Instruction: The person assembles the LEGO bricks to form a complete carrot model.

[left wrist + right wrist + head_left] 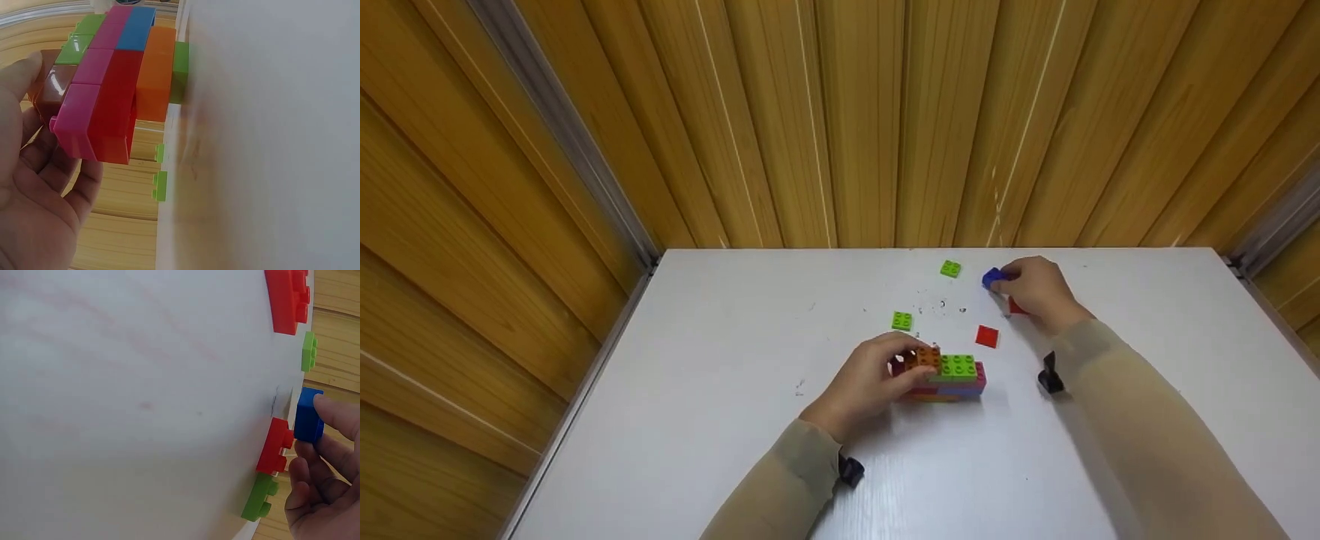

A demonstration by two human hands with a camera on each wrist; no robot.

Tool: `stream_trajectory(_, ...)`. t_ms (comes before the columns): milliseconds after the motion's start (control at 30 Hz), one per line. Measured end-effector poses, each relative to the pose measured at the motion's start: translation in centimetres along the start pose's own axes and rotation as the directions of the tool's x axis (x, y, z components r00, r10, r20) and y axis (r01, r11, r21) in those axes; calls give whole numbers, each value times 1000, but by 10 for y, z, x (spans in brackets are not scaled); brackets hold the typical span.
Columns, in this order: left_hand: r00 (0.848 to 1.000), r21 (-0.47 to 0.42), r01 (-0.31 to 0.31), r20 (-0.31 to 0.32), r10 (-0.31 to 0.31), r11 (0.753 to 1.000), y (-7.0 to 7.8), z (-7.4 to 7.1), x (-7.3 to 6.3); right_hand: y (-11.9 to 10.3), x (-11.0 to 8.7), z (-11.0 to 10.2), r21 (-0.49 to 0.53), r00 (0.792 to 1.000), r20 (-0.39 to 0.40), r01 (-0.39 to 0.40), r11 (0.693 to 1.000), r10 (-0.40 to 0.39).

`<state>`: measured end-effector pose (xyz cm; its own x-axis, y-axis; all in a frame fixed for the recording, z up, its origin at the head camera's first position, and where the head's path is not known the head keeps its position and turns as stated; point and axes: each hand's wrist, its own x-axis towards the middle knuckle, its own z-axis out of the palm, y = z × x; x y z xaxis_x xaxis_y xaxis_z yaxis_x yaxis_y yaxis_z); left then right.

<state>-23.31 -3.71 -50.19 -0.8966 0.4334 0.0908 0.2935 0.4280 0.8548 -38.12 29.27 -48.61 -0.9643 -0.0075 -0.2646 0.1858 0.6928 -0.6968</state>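
My left hand (866,379) grips a stacked block build (960,379) by the brown bricks on its top, thumb on the near side. In the left wrist view the build (115,84) shows pink, red, blue, orange and green layers, with the green brick (180,73) lowest. At the table's far right, my right hand (1041,291) pinches a small blue brick (992,278) between thumb and fingers. The right wrist view shows this blue brick (307,415) held just above the table. A red brick (1017,306) lies partly hidden beneath the right hand.
Another red brick (988,337) lies between the hands. Two loose green bricks, one nearer (902,321) and one near the back edge (951,268), sit on the white table (697,360). Beside the red brick, the right wrist view shows a green brick (257,498). Wood-look panels (862,120) rise behind.
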Motion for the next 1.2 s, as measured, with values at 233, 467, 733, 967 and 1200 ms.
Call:
stream_trajectory(233, 1000, 74, 5, -5, -5, 997, 3, 0, 0, -3, -15, 5, 26, 997, -16, 70, 997, -70)
stream_trajectory(467, 1000, 108, -1, 2, 1, 994, 4, 0, -1, -2, -42, 19, 13, 987, -35, 158, 987, -157)
stream_trajectory(733, 1000, 117, -18, 0, 19, 993, 3, -1, -2, -5, -74, 35, 45, 975, -40, 221, 974, -219)
stream_trajectory(967, 999, 131, -39, 2, 39, 991, 3, 1, -3, -1, -101, 44, 103, 964, -58, 264, 959, -259)
stream_trajectory(1200, 999, 126, -45, -2, 45, 991, 2, 1, -2, -4, -124, 45, 147, 947, -59, 322, 935, -316)
